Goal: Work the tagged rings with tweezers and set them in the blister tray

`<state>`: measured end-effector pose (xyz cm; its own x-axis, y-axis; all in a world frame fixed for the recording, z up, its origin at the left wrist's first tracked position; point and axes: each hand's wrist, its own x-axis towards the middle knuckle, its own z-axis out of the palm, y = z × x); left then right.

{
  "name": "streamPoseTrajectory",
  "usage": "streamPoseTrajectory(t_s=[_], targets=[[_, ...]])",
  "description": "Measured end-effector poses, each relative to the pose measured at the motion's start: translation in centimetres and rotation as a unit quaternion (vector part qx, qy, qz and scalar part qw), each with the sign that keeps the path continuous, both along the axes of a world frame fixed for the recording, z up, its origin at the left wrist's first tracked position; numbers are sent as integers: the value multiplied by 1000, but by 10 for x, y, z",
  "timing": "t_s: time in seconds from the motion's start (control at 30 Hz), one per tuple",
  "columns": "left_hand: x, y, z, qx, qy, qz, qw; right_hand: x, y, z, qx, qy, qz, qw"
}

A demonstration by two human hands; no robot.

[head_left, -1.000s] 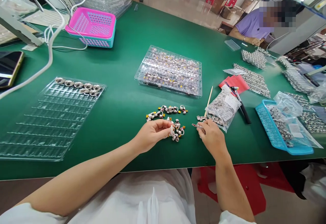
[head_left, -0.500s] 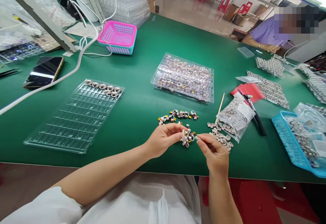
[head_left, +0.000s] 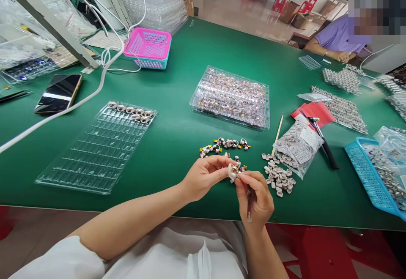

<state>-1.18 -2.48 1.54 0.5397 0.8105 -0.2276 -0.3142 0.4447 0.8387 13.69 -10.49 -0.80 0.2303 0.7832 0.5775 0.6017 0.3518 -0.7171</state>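
My left hand (head_left: 206, 177) pinches a small off-white curved casing (head_left: 231, 171) with a yellow tab showing inside. My right hand (head_left: 257, 194) is closed, its thumb and fingertips meeting the casing's right side; the small pale piece seen in them earlier is mostly hidden. A thin, dark, flat-ended tool (head_left: 249, 211) lies within the right palm and sticks out below. Just beyond the fingers lie several similar curved casings (head_left: 229, 143) with yellow tabs. Right of my right hand is a loose pile of small off-white oval caps (head_left: 281, 178).
A partly filled clear tray (head_left: 91, 148) lies left; covered, filled trays (head_left: 231, 97) sit ahead. To the right are a bag of caps (head_left: 298, 146), a wooden stick (head_left: 278, 134), a black-handled tool (head_left: 326, 150) and a blue basket (head_left: 368, 177). A co-worker (head_left: 336, 38) sits far right.
My right hand has moved left, bringing its fingertips from a gap beside the casing to touching it. The tool in its palm now shows. My left hand keeps hold of the casing.
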Motion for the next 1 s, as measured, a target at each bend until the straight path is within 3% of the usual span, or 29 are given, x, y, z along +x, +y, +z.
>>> streamPoseTrajectory(t_s=[0.17,0.3,0.43,0.73,1.0], targets=[[1,1,-1,-20,-7,-9,1000,-2,0,1,-37,93,24,995],[2,1,-3,-24,-16,-17,999,3,6,1,-69,243,80,964],[3,-1,-4,6,-10,-23,1000,8,13,1,-98,323,142,931],[-1,-3,-10,94,41,-16,995,11,14,-2,-111,354,167,914],[0,-4,-12,177,80,14,981,12,15,-7,-102,326,142,929]])
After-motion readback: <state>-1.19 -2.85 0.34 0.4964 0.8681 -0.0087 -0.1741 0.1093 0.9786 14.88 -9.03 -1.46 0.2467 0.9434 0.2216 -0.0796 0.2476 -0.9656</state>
